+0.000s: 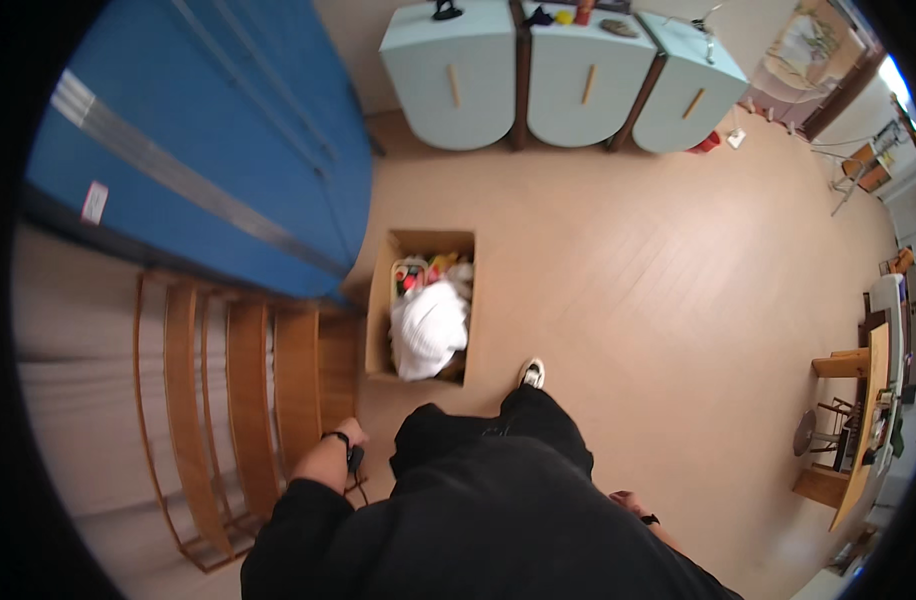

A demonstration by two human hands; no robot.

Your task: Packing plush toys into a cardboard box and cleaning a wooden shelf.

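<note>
My left hand [354,431] hangs beside my left leg, next to the wooden shelf unit [247,360]. A black band is round its wrist, with a small black device and a cord below it. My right hand [626,500] is low beside my right hip, partly hidden by my body. The fingers of both hands are too small and turned away to read. In front of me an open cardboard box [472,310] stands on the floor. A bunched white ribbed cloth [430,328] lies in it, over several small colourful things at its far end.
A tall blue cabinet [238,130] rises at the far left, beyond the shelf unit. Three pale blue cabinets [458,75] line the far wall. A wooden desk [868,420] and a round stool [804,433] stand on the right. My shoe [532,373] is near the box.
</note>
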